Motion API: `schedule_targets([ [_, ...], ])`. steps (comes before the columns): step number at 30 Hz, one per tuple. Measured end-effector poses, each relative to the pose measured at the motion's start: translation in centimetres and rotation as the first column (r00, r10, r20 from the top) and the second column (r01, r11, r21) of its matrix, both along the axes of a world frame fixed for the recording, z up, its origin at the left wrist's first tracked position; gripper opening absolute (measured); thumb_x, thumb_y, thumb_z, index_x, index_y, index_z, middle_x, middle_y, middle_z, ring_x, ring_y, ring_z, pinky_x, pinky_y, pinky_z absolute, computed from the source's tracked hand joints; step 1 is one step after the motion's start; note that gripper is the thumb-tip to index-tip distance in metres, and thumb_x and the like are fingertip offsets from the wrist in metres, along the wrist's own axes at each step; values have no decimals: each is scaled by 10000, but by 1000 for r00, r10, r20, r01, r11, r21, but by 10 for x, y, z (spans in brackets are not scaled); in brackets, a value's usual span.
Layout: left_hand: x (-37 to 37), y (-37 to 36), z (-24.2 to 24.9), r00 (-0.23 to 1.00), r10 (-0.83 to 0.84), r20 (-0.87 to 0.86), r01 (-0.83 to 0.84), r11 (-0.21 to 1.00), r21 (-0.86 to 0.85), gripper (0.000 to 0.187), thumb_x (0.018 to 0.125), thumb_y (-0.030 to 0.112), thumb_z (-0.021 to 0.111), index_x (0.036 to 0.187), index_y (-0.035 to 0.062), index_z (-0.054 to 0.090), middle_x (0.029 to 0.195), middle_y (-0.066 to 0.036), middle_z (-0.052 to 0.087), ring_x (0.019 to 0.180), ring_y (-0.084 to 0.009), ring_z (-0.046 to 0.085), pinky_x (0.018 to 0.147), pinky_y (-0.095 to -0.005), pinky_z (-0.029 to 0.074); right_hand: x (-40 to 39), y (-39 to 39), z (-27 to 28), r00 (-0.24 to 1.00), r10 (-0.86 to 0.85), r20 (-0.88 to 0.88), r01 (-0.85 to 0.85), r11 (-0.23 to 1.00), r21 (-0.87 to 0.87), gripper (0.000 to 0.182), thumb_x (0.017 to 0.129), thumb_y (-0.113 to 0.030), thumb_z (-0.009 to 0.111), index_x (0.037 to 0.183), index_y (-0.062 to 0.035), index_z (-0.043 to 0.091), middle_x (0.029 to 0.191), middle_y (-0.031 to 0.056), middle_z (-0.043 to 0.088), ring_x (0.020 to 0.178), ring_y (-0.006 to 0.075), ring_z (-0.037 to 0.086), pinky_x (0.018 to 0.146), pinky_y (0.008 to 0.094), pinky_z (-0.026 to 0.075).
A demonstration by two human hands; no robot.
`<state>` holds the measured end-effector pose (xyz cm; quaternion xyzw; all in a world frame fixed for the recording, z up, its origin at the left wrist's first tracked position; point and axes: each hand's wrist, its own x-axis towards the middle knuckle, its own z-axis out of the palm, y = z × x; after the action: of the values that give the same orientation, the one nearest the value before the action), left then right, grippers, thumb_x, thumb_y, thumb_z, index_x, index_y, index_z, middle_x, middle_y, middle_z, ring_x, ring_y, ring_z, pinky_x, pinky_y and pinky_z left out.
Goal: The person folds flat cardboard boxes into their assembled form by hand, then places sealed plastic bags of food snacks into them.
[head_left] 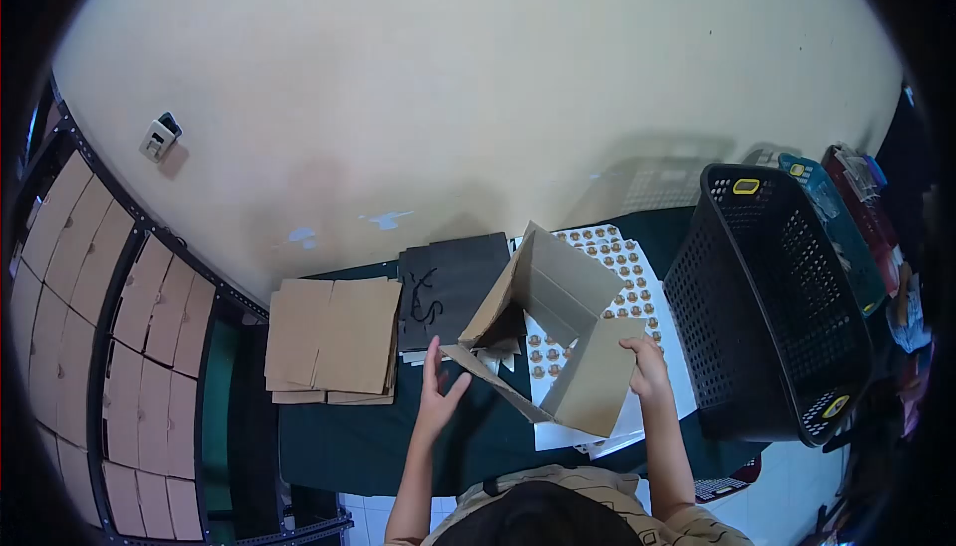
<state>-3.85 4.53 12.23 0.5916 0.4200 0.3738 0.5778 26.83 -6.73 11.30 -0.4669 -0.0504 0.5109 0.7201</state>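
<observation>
A half-folded cardboard box (558, 332) sits on the dark worktop (378, 436), over white sticker sheets (637, 292). The right hand (647, 367) has its grip closed on the box's near flap; the left hand (436, 397) is spread open, fingers apart, touching the left flap. A flat cardboard stack (334, 340) and black bags (448, 287) lie left (close by), a black basket (772, 297) crowds the right.

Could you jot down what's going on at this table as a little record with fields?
Being handled: open cardboard box, flaps up
Left hand: open, touching the box's lower left flap
Right hand: gripping the right flap
Left of box: stack of flat cardboard, black bags
Under box: sticker sheets
Right: black basket
Surface: dark table
</observation>
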Motion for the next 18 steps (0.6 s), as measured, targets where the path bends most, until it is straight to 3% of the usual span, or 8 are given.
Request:
schedule_targets([
  [2,8,-2,21,994,-44,-102,71,956,285,791,731,208,692,1370,137,232,1358,-90,324,1233,-254,339,959,-389,338,3,-1,-6,1000,26,10,-26,1000,7,267,794,13,449,1059,30,477,961,152,562,852,232,590,743,340,504],
  [3,11,2,25,994,-47,-103,75,956,282,791,731,208,692,1370,137,232,1358,-90,324,1233,-254,339,959,-389,338,5,-2,-9,998,52,21,-52,999,15,269,794,13,450,1062,29,476,967,151,561,858,230,589,743,339,504],
  [5,17,9,31,978,-180,-107,203,945,259,737,713,202,713,1328,118,315,1225,-72,478,1112,-213,462,876,-362,399,8,-3,-8,997,68,23,-68,997,38,283,794,11,457,1076,29,469,989,146,555,872,227,584,748,338,504],
  [6,22,11,35,971,-143,-190,198,930,310,501,710,178,714,1149,70,500,999,-49,594,935,-176,547,792,-322,428,8,-4,-3,997,70,41,-72,997,35,315,797,12,447,1112,33,454,1014,149,552,898,224,574,786,326,482],
  [7,22,9,32,970,-148,-192,203,930,306,501,710,178,714,1149,70,500,999,-49,594,935,-176,547,792,-322,428,9,-5,0,996,72,59,-74,997,32,348,801,14,437,1148,37,440,1040,151,550,925,220,565,823,315,460],
  [9,24,9,26,949,-168,-266,271,868,416,245,723,144,697,911,36,583,846,-36,599,825,-156,556,746,-281,429,18,-7,-5,995,75,59,-80,993,90,354,808,3,448,1161,31,439,1028,141,554,919,209,566,814,308,464],
  [10,27,1,28,969,-161,-190,227,886,405,153,724,111,689,781,24,576,768,-25,572,771,-128,541,716,-254,417,21,-9,-2,995,73,68,-80,991,109,360,811,2,449,1170,30,435,1033,139,554,919,206,566,810,304,466],
  [18,-2,-40,34,949,-315,13,313,946,84,147,710,67,702,805,25,598,794,-15,547,750,-86,519,681,-223,401,60,-16,5,995,100,31,-104,979,175,343,831,-4,447,1171,40,450,1070,146,552,949,206,567,821,302,470],
])
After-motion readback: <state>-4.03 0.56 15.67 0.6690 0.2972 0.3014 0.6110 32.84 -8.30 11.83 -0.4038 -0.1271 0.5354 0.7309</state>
